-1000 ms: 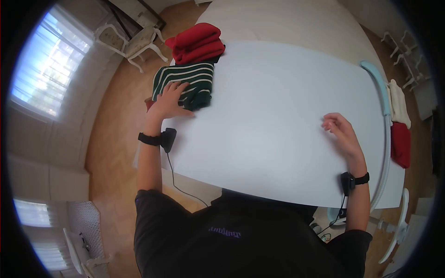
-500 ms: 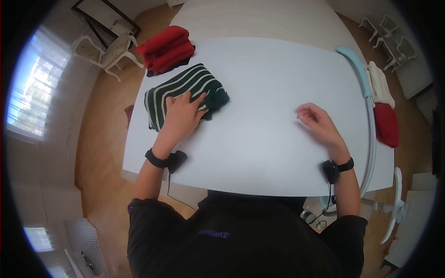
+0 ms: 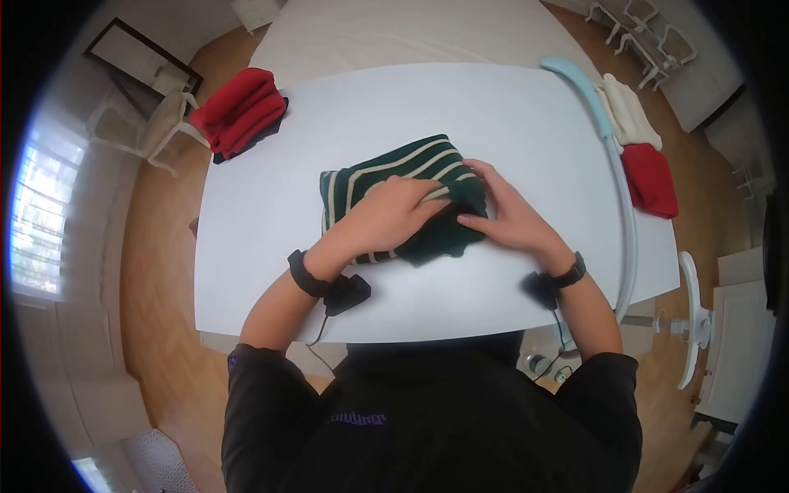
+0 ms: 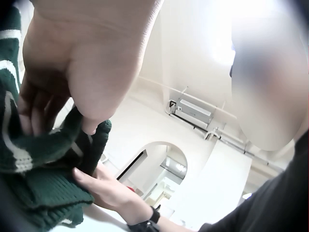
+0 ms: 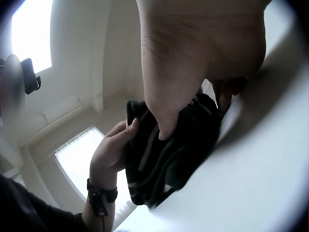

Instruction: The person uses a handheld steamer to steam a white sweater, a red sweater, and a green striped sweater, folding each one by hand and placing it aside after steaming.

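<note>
A green knit garment with cream stripes (image 3: pixel 411 164), folded into a bundle, lies at the middle of the white table. My left hand (image 3: pixel 393 215) lies across its top and grips the fabric; in the left wrist view the fingers (image 4: pixel 36 108) curl into a fold near the ribbed edge. At the bundle's right end my right hand (image 3: pixel 519 218) holds it, thumb at the near side and fingers around the far side. The right wrist view shows the right thumb (image 5: pixel 166 123) against the dark green cloth (image 5: pixel 188 150).
Folded red cloth (image 3: pixel 242 111) on something dark sits at the table's (image 3: pixel 271 287) back left corner. Along the right side a pale blue curved bar (image 3: pixel 585 90) stands beside cream cloth (image 3: pixel 629 111) and red cloth (image 3: pixel 651 181).
The striped garment has moved right, away from the red stack, with my left hand on it. My right hand has come in to its right end and taken hold. The head view has shifted.
</note>
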A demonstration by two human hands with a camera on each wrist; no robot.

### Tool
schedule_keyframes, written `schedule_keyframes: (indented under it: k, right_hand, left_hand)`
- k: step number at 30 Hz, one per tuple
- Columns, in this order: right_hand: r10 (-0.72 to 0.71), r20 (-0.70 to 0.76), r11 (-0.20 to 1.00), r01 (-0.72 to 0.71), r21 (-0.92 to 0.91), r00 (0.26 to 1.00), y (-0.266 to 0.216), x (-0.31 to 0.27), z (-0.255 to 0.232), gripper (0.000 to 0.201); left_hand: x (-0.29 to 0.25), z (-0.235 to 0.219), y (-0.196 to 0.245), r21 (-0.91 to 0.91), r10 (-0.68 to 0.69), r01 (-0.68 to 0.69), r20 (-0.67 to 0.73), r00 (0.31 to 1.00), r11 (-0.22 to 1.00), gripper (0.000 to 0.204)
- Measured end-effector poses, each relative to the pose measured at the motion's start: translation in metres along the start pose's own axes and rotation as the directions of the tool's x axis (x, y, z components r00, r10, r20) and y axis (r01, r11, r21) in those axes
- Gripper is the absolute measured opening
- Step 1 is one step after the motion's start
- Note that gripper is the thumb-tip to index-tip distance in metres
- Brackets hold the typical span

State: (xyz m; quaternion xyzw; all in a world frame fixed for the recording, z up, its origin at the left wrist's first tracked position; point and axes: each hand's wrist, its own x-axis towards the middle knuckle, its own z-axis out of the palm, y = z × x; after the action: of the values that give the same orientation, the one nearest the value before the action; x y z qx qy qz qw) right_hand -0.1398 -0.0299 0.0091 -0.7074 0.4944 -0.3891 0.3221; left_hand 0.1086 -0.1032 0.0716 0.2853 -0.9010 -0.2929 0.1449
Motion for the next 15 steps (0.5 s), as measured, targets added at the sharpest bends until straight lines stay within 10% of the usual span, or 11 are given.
schedule_keyframes:
  k: [3, 15]
  right_hand:
    - [0.078, -0.012, 0.988, -0.075, 0.133, 0.997, 0.005, -0.001, -0.008, 0.070]
    - [0.076, -0.252, 0.994, -0.055, 0.092, 0.965, -0.019, 0.005, -0.034, 0.045]
  left_hand:
    - [0.008, -0.004, 0.007, -0.247, -0.047, 0.090, 0.175, 0.984, 0.965, 0.032]
    - [-0.007, -0.048, 0.028, -0.691, -0.048, -0.032, -0.096, 0.994, 0.722, 0.023]
